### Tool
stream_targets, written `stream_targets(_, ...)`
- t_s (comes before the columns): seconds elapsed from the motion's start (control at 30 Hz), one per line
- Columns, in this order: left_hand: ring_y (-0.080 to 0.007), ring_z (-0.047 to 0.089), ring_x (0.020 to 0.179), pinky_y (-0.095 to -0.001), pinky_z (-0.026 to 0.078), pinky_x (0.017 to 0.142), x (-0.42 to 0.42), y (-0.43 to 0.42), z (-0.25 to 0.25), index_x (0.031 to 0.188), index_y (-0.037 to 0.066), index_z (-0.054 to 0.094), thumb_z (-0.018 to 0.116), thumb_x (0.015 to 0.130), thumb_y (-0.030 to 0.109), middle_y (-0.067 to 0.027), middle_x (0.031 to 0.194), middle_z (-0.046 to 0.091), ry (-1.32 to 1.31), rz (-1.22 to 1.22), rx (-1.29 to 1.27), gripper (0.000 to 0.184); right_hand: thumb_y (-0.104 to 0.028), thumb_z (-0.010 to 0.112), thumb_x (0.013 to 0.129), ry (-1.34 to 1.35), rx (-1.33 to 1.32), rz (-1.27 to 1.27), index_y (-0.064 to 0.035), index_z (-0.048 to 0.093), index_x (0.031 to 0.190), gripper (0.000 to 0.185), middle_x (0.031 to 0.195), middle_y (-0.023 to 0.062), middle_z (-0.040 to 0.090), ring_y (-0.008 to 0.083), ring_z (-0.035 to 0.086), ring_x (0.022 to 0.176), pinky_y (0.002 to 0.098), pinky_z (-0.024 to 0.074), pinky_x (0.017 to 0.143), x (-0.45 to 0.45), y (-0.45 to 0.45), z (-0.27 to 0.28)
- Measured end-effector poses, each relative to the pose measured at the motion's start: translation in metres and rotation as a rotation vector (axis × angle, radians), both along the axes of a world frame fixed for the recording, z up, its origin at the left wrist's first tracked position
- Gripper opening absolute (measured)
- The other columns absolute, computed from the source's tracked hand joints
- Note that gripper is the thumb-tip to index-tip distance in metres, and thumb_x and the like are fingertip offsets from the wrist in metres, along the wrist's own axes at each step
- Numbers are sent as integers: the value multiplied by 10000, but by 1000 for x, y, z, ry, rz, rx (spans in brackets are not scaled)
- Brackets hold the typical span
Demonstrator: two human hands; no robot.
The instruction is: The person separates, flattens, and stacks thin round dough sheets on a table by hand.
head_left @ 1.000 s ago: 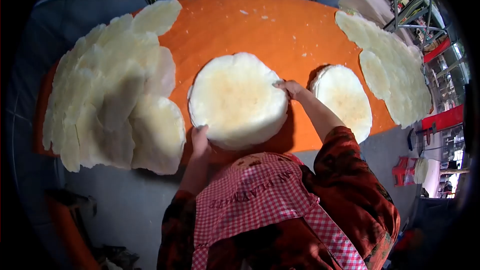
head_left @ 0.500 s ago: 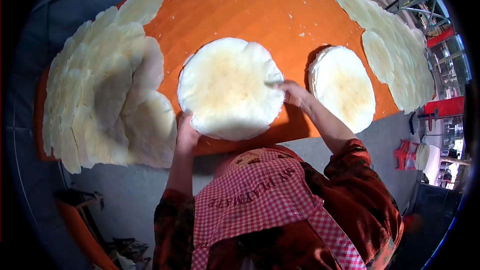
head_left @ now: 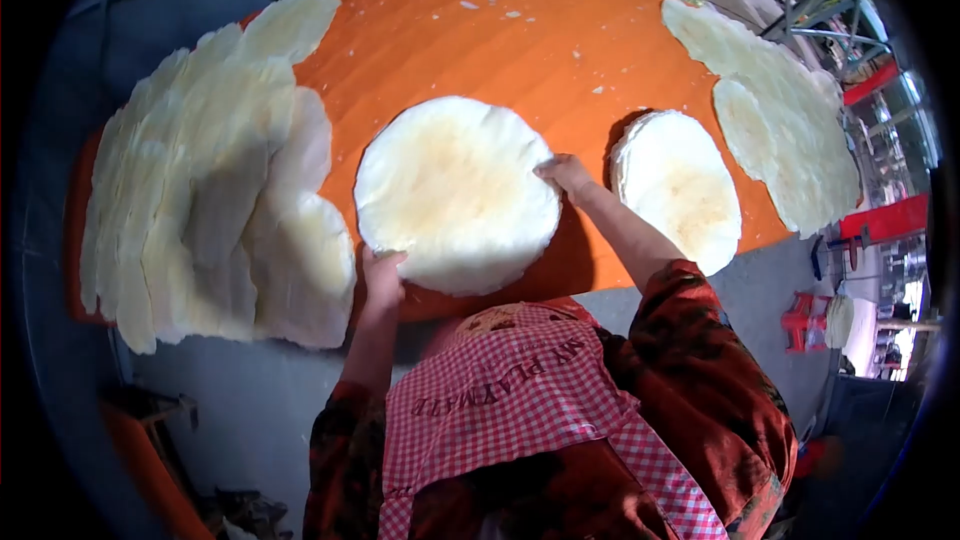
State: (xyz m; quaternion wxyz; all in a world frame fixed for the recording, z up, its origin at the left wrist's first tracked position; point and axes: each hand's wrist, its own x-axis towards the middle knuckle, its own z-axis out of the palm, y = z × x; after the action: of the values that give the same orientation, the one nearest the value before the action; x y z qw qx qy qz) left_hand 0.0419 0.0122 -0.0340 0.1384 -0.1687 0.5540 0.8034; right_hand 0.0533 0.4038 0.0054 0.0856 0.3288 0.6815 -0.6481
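In the middle of an orange-covered table lies a large round flatbread (head_left: 455, 190), white with a faintly browned centre. It seems to top a pile, though the sheets under it are mostly hidden. My left hand (head_left: 384, 277) grips its lower left edge, thumb on top and fingers out of sight beneath. On the right edge, my right hand (head_left: 568, 176) pinches the rim between thumb and fingers. Just beyond my right forearm stands a stack of similar flatbreads (head_left: 680, 185), its layered edge showing on the left side.
Many overlapping thin sheets (head_left: 190, 190) cover the left end of the orange table (head_left: 480, 50) and hang past its front edge. More sheets (head_left: 780, 120) spread over the right end. White crumbs dot the far part. A red stool (head_left: 803, 321) stands on the floor at right.
My right hand's fingers have moved from the top of the flatbread to its right rim. The left hand stays at the lower left edge. The whole view has shifted slightly.
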Motion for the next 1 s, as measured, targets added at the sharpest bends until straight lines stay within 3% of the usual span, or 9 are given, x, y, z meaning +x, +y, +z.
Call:
stream_targets(0.17, -241, 597, 914, -384, 499, 788, -14, -16, -7, 1153, 24, 493, 637, 727, -52, -108, 1036, 599, -85, 16, 101, 456, -35, 678, 803, 11, -46, -221, 81, 557, 1114, 353, 982, 141, 648, 229, 639, 892, 341, 530, 790, 43, -23, 1)
stream_targets(0.27, -258, 599, 949, -395, 510, 761, -2, -18, 7, 1177, 30, 493, 632, 816, 51, -113, 1067, 601, -279, -114, 294, 387, -101, 712, 783, 33, -192, -336, 63, 600, 986, 284, 920, 145, 654, 236, 642, 801, 359, 528, 741, 60, -35, -2)
stream_targets(0.47, -245, 573, 1040, -380, 484, 842, 26, -15, 16, 1252, 52, 447, 591, 862, 117, -83, 1164, 571, -319, -284, 376, 421, -293, 717, 803, 154, -310, -238, 70, 632, 1058, 452, 918, 180, 668, 242, 644, 774, 393, 539, 673, 24, -22, 13)
stream_targets(0.57, -255, 558, 1074, -383, 470, 875, 35, -14, 2, 1275, 54, 432, 590, 840, 57, -91, 1175, 564, -380, -266, 438, 463, -286, 665, 836, -95, 71, -65, 21, 644, 1061, 382, 962, 150, 667, 262, 649, 815, 374, 531, 719, -2, -14, 32)
stream_targets(0.67, -252, 557, 1071, -368, 473, 871, 52, 7, 36, 1253, 45, 457, 582, 834, 31, -95, 1170, 563, -310, -205, 85, 437, -233, 736, 769, -109, 136, -122, 48, 638, 1045, 405, 895, 148, 671, 263, 652, 748, 386, 533, 660, -7, -22, 32)
stream_targets(0.7, -247, 565, 1052, -361, 472, 871, 45, 2, 21, 1211, 29, 491, 597, 840, 63, -102, 1152, 572, -102, -206, 57, 387, -154, 755, 739, -95, 105, -138, 63, 635, 1025, 379, 891, 154, 667, 267, 656, 764, 391, 534, 666, -4, -14, 16)
stream_targets(0.8, -245, 564, 1056, -380, 462, 889, 8, -15, 46, 1193, 16, 513, 618, 846, 112, -115, 1140, 581, -96, -153, 183, 375, -56, 690, 781, -1, -52, -142, 81, 631, 1040, 299, 942, 192, 669, 278, 663, 832, 401, 537, 774, 50, -21, -10)
stream_targets(0.87, -241, 583, 1020, -390, 466, 886, -9, -30, 32, 1159, 1, 530, 604, 862, 128, -115, 1125, 590, -149, -157, 238, 331, -31, 697, 773, 46, -448, -203, 76, 562, 1172, 435, 1077, 159, 649, 258, 641, 964, 390, 520, 850, 98, -56, 10)
stream_targets(1.0, -264, 582, 1020, -395, 463, 887, 6, -42, 6, 1189, -21, 522, 594, 858, 104, -148, 1143, 585, -170, -219, 132, 361, -358, 570, 911, 31, -576, -306, 17, 569, 1161, 451, 1101, 134, 634, 245, 619, 995, 391, 480, 907, 82, -27, 42)
